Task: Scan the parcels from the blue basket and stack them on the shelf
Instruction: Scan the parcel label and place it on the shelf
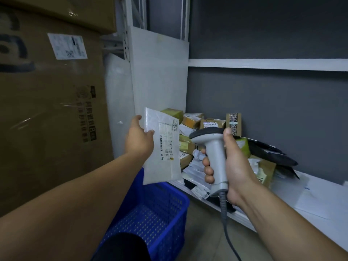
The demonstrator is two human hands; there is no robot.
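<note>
My left hand (139, 136) holds a flat white mailer parcel (162, 162) upright by its left edge, printed label facing me, above the blue basket (165, 210). My right hand (233, 166) grips the handle of a grey barcode scanner (212, 147), whose dark head points left toward the parcel's label. The two are close but apart. A coiled cable hangs from the scanner's base. The basket stands on the floor below my arms; the part of its perforated bottom that shows is bare. Behind the scanner, a pile of parcels (199, 125) lies on the low white shelf (320, 200).
Big cardboard boxes (49, 102) wall off the left side. A white shelf side panel (160, 76) stands behind the mailer. Black bags (271, 153) and brown boxes lie on the shelf's middle; flat white sheets lie at its right. A grey wall backs the shelf.
</note>
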